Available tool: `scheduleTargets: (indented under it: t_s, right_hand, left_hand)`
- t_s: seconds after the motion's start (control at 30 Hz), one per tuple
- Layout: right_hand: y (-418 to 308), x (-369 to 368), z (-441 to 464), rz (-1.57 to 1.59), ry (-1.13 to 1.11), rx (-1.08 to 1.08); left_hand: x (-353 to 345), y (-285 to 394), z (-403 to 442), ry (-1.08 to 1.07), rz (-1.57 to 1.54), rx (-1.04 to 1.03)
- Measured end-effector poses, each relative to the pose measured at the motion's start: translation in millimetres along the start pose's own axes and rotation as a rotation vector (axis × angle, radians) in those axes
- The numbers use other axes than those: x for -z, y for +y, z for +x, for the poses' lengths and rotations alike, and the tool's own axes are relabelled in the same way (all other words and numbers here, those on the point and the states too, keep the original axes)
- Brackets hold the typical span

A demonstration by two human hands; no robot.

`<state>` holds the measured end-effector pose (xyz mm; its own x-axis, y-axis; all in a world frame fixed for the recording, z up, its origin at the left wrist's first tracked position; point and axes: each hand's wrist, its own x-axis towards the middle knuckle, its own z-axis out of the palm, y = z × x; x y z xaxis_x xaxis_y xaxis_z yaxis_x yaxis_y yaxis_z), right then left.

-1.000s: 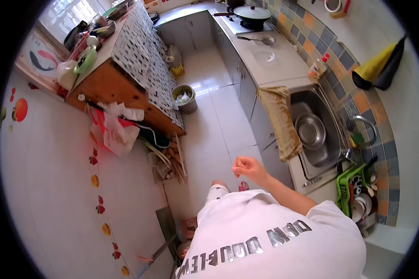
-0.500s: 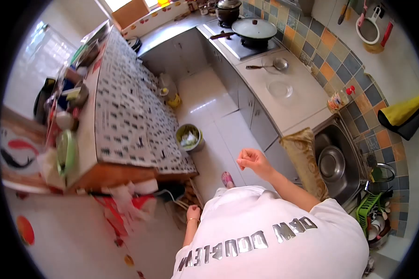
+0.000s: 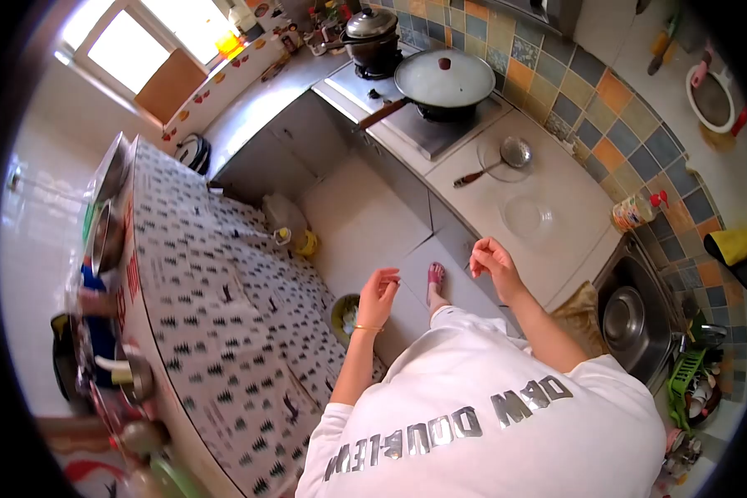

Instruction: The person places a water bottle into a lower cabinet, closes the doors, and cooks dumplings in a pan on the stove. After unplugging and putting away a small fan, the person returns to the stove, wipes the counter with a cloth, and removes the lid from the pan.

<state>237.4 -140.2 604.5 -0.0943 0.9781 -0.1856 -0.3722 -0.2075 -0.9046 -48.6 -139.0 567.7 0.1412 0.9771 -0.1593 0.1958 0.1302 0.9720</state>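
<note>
My left hand [image 3: 378,299] hangs in the air over the floor, a bangle on its wrist. Its fingers are loosely bent and apart, with nothing held. Beneath it, partly covered, is a green-rimmed bin [image 3: 345,319]. My right hand [image 3: 495,267] is raised near the counter edge, also half curled and holding nothing. The closest things to it are a clear glass plate [image 3: 528,217] on the counter and a skimmer [image 3: 515,153] lying on a second glass dish. Beyond these, a lidded wok [image 3: 444,79] sits on the stove.
A patterned cloth-covered cabinet [image 3: 216,307] runs along my left. To the right are a sink [image 3: 647,332] holding a metal bowl [image 3: 627,319], a brown cloth [image 3: 581,319] on its edge, and a bottle with a red top [image 3: 637,212]. A lidded pot [image 3: 370,41] stands on the far burner.
My left hand has come up and forward from beside the cabinet's end. My right hand has moved up and right, its fingers loosening. The view has shifted forward, nearer the stove.
</note>
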Motion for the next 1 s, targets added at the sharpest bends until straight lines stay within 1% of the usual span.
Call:
scheduleTargets:
  t_s: [0.2, 0.33, 0.5, 0.63, 0.67, 0.77, 0.8, 0.9, 0.93, 1.0]
  right_hand:
    - [-42, 1, 124, 0.037, 0.071, 0.051]
    - [-64, -5, 182, 0.041, 0.092, 0.078]
    - [-72, -14, 230, 0.101, 0.161, 0.100]
    - [-75, -21, 267, 0.087, 0.300, 0.154]
    - [-74, -23, 277, 0.083, 0.343, 0.189]
    - [-79, -33, 307, 0.094, 0.480, 0.232]
    - [-82, -39, 318, 0.116, 0.530, 0.237]
    - [-83, -55, 344, 0.153, 0.633, 0.281]
    - [-87, -64, 351, 0.177, 0.679, 0.267]
    - [-87, -77, 359, 0.185, 0.764, 0.252]
  left_hand:
    - [11, 77, 170, -0.126, 0.102, -0.155]
    - [7, 99, 256, -0.173, 0.103, -0.218]
    - [-2, 115, 343, -0.300, 0.076, -0.248]
    - [-11, 123, 423, -0.423, 0.073, -0.286]
    - [-15, 122, 446, -0.443, 0.077, -0.347]
    - [-26, 152, 505, -0.481, 0.202, -0.407]
    - [-34, 157, 526, -0.486, 0.225, -0.422]
    - [-65, 163, 582, -0.375, 0.410, -0.679]
    - [-77, 164, 602, -0.347, 0.483, -0.709]
    - [-98, 167, 630, -0.243, 0.705, -0.853]
